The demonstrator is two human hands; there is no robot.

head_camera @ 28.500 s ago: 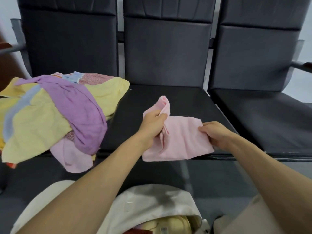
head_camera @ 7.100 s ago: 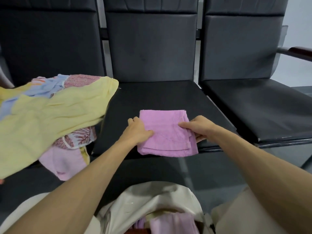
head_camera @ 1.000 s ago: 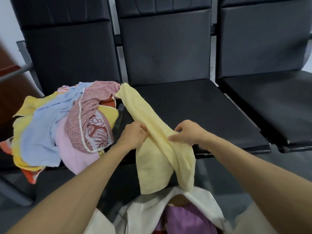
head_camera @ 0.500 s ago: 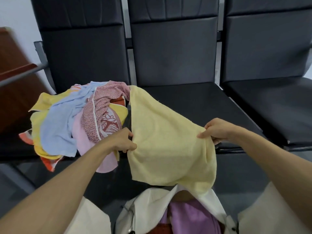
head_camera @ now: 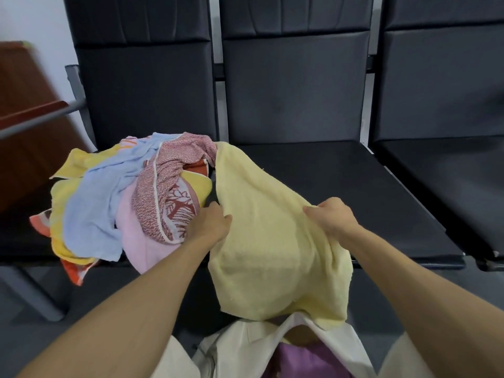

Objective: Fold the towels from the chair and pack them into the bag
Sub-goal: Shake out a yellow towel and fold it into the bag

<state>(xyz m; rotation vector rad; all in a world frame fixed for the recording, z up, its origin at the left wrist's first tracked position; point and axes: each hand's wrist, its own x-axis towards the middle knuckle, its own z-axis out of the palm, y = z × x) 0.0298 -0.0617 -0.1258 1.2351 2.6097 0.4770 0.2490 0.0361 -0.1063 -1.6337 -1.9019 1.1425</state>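
Left hand [head_camera: 211, 223] and right hand [head_camera: 331, 218] pinch a fluffy, rumpled yellow towel [head_camera: 272, 255].

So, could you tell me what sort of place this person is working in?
Most likely a waiting room or office lobby: a row of linked black padded chairs, the end one with a wood-topped metal armrest, set against a plain white wall.
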